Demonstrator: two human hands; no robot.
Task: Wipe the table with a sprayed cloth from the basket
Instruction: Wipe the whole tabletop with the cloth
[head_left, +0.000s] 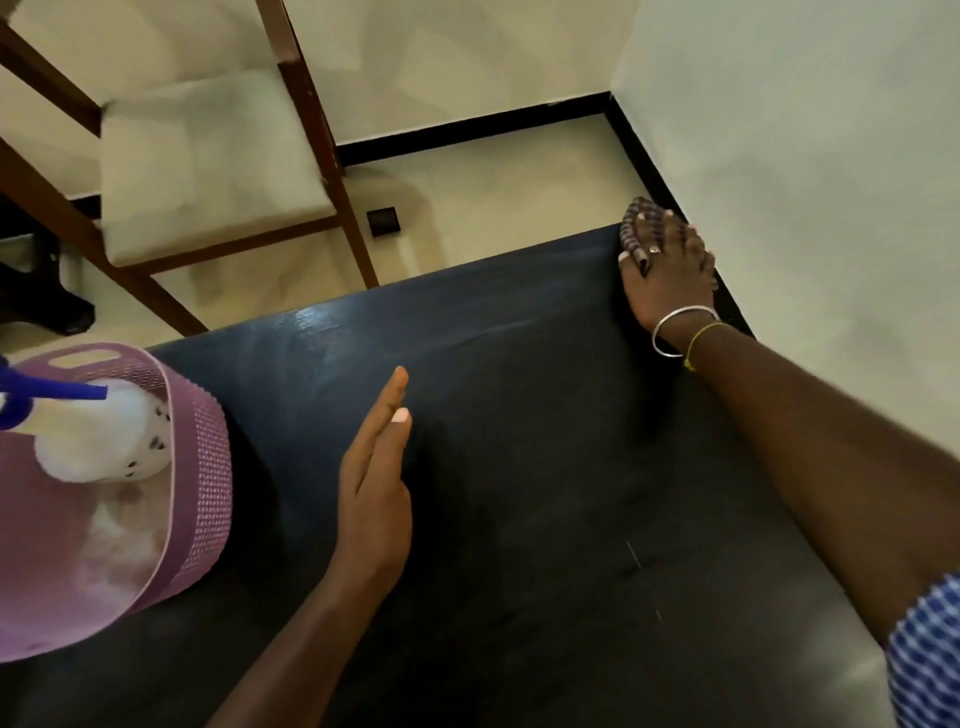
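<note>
1. White walls (805, 130) with a black skirting strip (467, 130) meet a cream tiled floor (493, 187), and a dark, glossy bench (519, 415) fills the lower part of the view.
2. At the bench's far right corner, just beside the wall, lies a bunched dark-and-light striped cloth (631, 228).
3. The person's right grip (670, 275) lies on top of that cloth. Its fingers are pressed together over the bunch and its thumb is against the cloth's left side, holding it down on the bench.
4. A small ring (654, 249) shows on one finger. A silver bangle (675, 332) and a thin yellow thread (701, 338) circle the wrist, and a blue-and-white checked sleeve (930, 654) shows at the lower right edge.
5. The left grip (376, 467) is over the middle of the bench, turned edge-on, with its fingers straight and close together, and it holds nothing. Whether it touches the surface cannot be told.
6. A pink perforated plastic basket (208, 467) stands on the bench's left side, well apart from the cloth.
7. Inside the basket lies a white spray bottle with a blue trigger head (104, 436).
8. Beyond the bench stands a brown wooden chair with a cream cushioned seat (208, 166), and a small black square object (383, 221) lies on the floor near its leg.
</note>
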